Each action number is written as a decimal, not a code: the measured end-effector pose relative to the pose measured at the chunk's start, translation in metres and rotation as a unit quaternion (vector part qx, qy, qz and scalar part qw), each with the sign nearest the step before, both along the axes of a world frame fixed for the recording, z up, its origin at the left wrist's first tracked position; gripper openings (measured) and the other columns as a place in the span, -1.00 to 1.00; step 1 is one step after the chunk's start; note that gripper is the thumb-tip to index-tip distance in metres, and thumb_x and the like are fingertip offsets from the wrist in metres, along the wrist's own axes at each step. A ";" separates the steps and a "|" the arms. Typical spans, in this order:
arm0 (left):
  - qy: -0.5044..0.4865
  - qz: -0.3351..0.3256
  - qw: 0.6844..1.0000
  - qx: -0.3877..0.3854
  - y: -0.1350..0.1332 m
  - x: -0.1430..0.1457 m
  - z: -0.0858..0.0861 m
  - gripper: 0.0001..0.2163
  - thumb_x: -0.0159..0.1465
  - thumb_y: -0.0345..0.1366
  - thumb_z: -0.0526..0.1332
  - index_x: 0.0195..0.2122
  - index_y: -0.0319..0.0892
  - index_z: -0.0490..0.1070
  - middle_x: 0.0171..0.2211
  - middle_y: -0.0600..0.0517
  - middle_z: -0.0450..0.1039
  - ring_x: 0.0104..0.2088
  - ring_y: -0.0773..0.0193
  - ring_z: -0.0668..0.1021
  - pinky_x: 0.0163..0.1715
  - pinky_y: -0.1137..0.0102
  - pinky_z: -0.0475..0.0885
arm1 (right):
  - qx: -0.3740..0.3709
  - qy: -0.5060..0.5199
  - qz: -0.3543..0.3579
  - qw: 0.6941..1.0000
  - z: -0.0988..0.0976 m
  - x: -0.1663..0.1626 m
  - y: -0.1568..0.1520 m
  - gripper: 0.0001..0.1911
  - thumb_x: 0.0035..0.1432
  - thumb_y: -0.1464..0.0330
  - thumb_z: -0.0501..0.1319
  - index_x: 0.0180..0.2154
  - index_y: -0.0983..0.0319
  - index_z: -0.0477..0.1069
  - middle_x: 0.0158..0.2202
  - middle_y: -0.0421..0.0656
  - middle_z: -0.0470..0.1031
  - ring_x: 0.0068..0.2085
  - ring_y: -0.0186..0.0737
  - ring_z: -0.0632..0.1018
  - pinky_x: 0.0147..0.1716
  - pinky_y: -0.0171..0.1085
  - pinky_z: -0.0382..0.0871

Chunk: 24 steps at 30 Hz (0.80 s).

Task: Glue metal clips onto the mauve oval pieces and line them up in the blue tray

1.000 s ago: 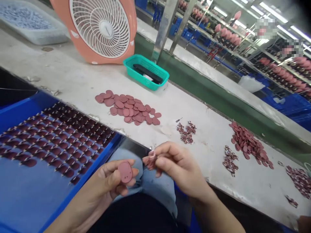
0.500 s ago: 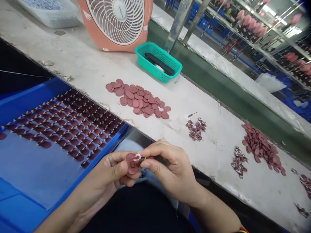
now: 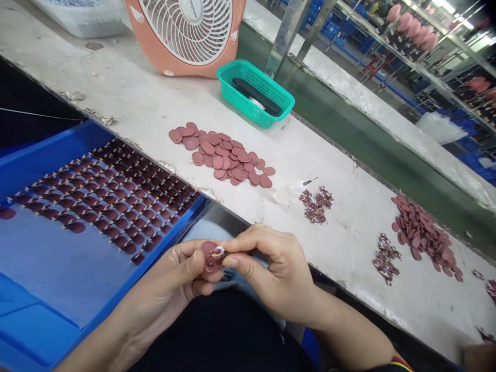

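Between thumb and fingers, my left hand [image 3: 182,276] grips a reddish-brown oval disc [image 3: 210,250] with small holes, held up over my lap. My right hand [image 3: 267,263] is closed in a pinch on a small dark brown and white piece [image 3: 219,251], which lies against the face of the disc. Fingertips cover part of that piece, so its exact kind is hidden. Both hands meet just off the table's near edge. Beyond them on the table lies a loose pile of similar discs [image 3: 228,157], and to its right a small heap of brown-and-white pieces [image 3: 315,204].
At left, a blue tray [image 3: 103,305] holds rows of discs with pieces attached. A green basket [image 3: 256,93] with a black object stands beside an orange fan [image 3: 186,36]. A thin pointed tool [image 3: 310,181], more pieces [image 3: 386,261] and another disc pile [image 3: 426,235] lie rightward.
My hands stay nearly in place, with the small piece shifted slightly against the disc. The view has moved a little. A blurred dark shape has appeared at the lower right edge.
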<state>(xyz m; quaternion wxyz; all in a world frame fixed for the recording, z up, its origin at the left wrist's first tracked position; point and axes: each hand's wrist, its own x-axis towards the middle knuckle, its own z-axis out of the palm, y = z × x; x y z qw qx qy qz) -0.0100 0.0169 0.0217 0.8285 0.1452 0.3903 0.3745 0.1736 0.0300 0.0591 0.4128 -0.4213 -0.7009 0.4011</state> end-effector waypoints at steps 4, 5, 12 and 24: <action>0.002 -0.005 1.000 -0.014 0.003 0.000 -0.001 -0.70 -0.01 -0.04 0.53 -0.40 -0.17 0.67 -0.53 0.05 0.51 -0.51 0.40 0.49 -0.54 0.61 0.46 | 0.011 -0.002 0.006 1.000 0.000 0.002 0.002 -0.93 0.25 0.43 0.33 -0.20 0.20 0.56 -0.28 -0.19 0.67 -0.34 -0.31 0.63 -0.21 -0.31 0.52; 0.003 -0.009 1.000 -0.016 0.003 0.000 -0.002 -0.69 -0.03 -0.04 0.54 -0.41 -0.16 0.67 -0.53 0.05 0.51 -0.52 0.40 0.49 -0.55 0.61 0.46 | 0.018 -0.003 0.007 1.000 -0.001 0.002 0.003 -0.92 0.25 0.44 0.33 -0.19 0.21 0.56 -0.28 -0.19 0.67 -0.33 -0.32 0.63 -0.21 -0.32 0.52; -0.022 -0.029 0.999 0.007 0.006 -0.001 -0.007 -0.70 0.02 -0.01 0.51 -0.42 -0.16 0.65 -0.52 0.06 0.44 -0.51 0.43 0.43 -0.55 0.63 0.44 | 0.060 -0.011 0.014 0.998 -0.003 0.004 0.007 -0.91 0.23 0.50 0.34 -0.20 0.26 0.55 -0.28 -0.18 0.67 -0.33 -0.36 0.62 -0.24 -0.37 0.49; -0.003 -0.028 1.000 -0.001 0.007 -0.001 -0.002 -0.66 -0.03 0.00 0.53 -0.43 -0.18 0.64 -0.53 0.07 0.45 -0.52 0.42 0.43 -0.55 0.59 0.43 | 0.094 -0.040 0.056 0.993 0.002 0.006 0.011 -0.89 0.25 0.52 0.32 -0.18 0.26 0.50 -0.27 -0.16 0.67 -0.32 -0.32 0.62 -0.22 -0.32 0.50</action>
